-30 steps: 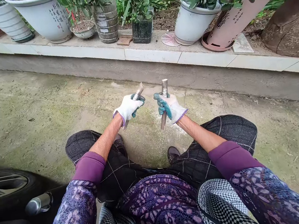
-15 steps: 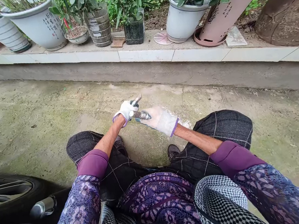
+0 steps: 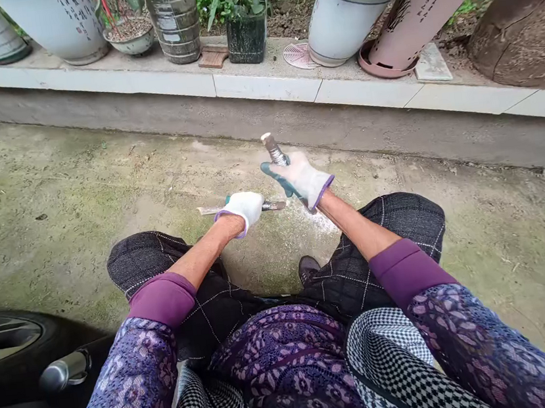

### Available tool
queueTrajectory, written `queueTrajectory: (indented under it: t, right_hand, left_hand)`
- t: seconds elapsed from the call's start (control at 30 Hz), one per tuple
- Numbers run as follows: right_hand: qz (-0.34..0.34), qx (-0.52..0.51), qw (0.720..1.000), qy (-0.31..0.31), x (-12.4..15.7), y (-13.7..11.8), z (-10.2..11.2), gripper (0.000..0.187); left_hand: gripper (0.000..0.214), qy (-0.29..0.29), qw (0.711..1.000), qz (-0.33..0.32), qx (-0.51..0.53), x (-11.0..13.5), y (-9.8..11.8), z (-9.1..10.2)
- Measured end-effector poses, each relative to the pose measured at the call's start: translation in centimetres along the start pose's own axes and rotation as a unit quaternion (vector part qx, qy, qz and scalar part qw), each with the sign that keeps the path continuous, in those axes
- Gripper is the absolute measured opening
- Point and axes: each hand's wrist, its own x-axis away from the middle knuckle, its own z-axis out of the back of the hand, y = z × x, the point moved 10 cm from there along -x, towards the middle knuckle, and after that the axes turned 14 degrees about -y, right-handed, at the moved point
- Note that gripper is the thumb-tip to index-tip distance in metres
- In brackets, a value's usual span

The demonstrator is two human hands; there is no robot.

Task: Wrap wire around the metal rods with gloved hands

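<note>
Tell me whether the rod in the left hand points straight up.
No, the left hand holds the level rod lying sideways, while the right hand holds the raised rod tilted upward.

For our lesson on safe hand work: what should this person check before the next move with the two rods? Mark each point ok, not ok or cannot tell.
1. Left hand gloved and closed round the left rod: ok.
2. Right hand gloved and closed round the right rod: ok.
3. Rods apart: cannot tell; the left rod lies level and its tip ends close by the right glove.
4. Shoe out from under the rods: cannot tell.
5. Pots well away from the rods: ok, back on the ledge.
</note>
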Motion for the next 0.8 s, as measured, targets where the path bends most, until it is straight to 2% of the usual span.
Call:
queueTrajectory:
  t: [0.07,0.17,0.23,0.33,0.47,0.57,0.67,0.8]
  right_hand:
    - [-0.032,-0.075,0.997,-0.006,-0.9,1.9,0.2,0.031]
    - [-0.054,-0.117,0.991,-0.027,-1.8,3.7,-0.1,0.028]
    - [-0.067,-0.127,0.989,-0.044,-2.1,4.7,-0.6,0.029]
    - [-0.086,-0.175,0.979,-0.057,-2.2,6.2,-1.6,0.036]
    - [-0.122,-0.24,0.958,-0.1,-1.9,7.6,-3.6,0.03]
    - [-0.128,-0.265,0.948,-0.118,-1.5,7.5,-4.3,0.032]
    - [-0.079,-0.285,0.95,-0.095,-1.2,6.1,-3.9,0.038]
    - [-0.011,-0.298,0.951,-0.08,-0.2,3.9,-3.6,0.042]
  left_hand:
    - [0.027,-0.006,0.998,-0.027,-0.05,0.6,1.0,-0.1]
    - [0.027,-0.005,0.998,-0.045,-0.036,1.6,1.4,0.0]
    - [0.021,0.014,0.997,-0.043,0.061,2.3,0.8,0.7]
    - [0.012,0.073,0.972,-0.047,0.218,3.3,-0.3,2.3]
    - [0.011,0.116,0.955,-0.059,0.268,4.3,-0.8,4.1]
    - [0.017,0.124,0.928,-0.06,0.345,4.7,-1.7,4.8]
    - [0.024,0.122,0.885,-0.053,0.446,4.6,-2.8,4.7]
    - [0.023,0.131,0.847,-0.049,0.512,4.1,-3.9,4.6]
